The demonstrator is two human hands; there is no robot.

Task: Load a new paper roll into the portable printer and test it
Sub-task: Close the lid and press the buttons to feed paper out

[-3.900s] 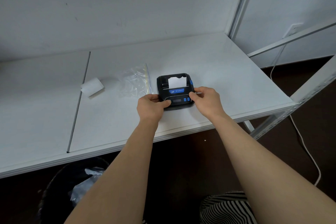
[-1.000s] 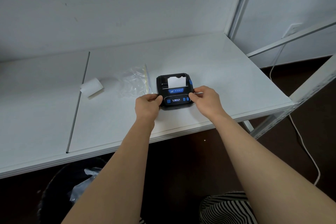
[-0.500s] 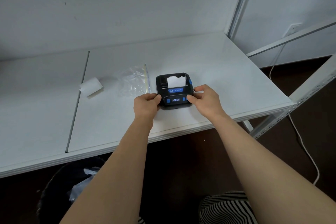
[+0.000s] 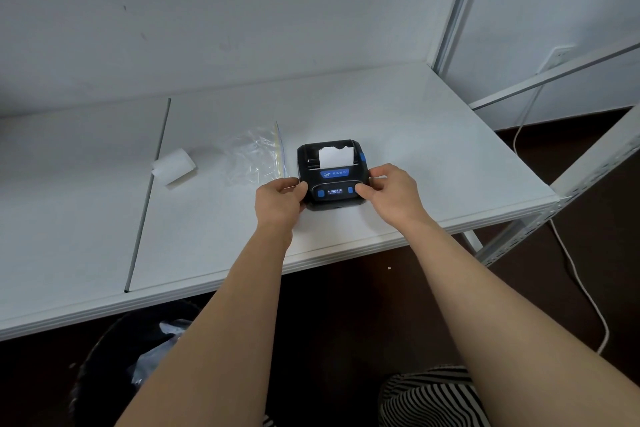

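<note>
Head view: portable printer [image 4: 331,172] on white table [image 4: 433,149], paper strip [image 4: 335,157] protruding from its top. Left hand [image 4: 278,202] grips its left side; right hand [image 4: 389,192] grips its right side, thumb on the front panel. Paper roll [image 4: 174,167] lies well left of the printer.

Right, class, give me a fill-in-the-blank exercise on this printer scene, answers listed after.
1. The printer is held by ____ hands.
2. The strip of paper sticking out of the printer is ____ in colour.
3. The spare paper roll lies to the ____ of the clear plastic bag.
4. The right hand has its thumb by a ____ button.

Answers: two; white; left; blue
</note>
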